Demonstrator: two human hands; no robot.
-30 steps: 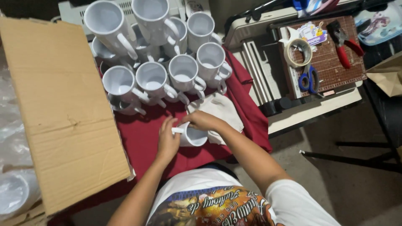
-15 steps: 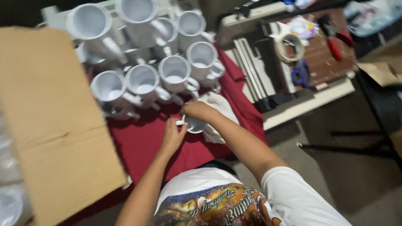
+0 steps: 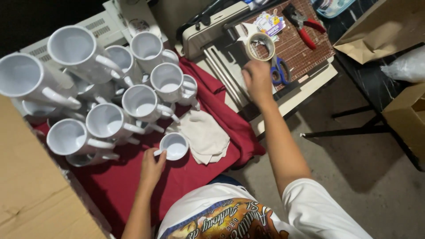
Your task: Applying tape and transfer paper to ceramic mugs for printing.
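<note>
A small white mug (image 3: pixel 175 146) stands on the dark red cloth (image 3: pixel 124 186) in front of me. My left hand (image 3: pixel 152 167) rests at its handle, fingers touching it. My right hand (image 3: pixel 257 79) is stretched out to the upper right, over the brown cutting mat (image 3: pixel 305 53), just below a roll of tape (image 3: pixel 260 46) and beside blue-handled scissors (image 3: pixel 280 71). Whether the fingers touch the roll or hold anything is not clear. A folded cream cloth (image 3: pixel 205 136) lies right of the mug.
Several white mugs (image 3: pixel 108 102) are stacked in tiers at the back left. A cardboard sheet (image 3: pixel 31 194) lies at the left. Red-handled pliers (image 3: pixel 305 28) sit on the mat. Cardboard boxes (image 3: pixel 407 119) stand on the floor at right.
My right hand has left the small mug and reached up to the right toward the tape roll. My left hand stays at the mug's handle. The view has tilted.
</note>
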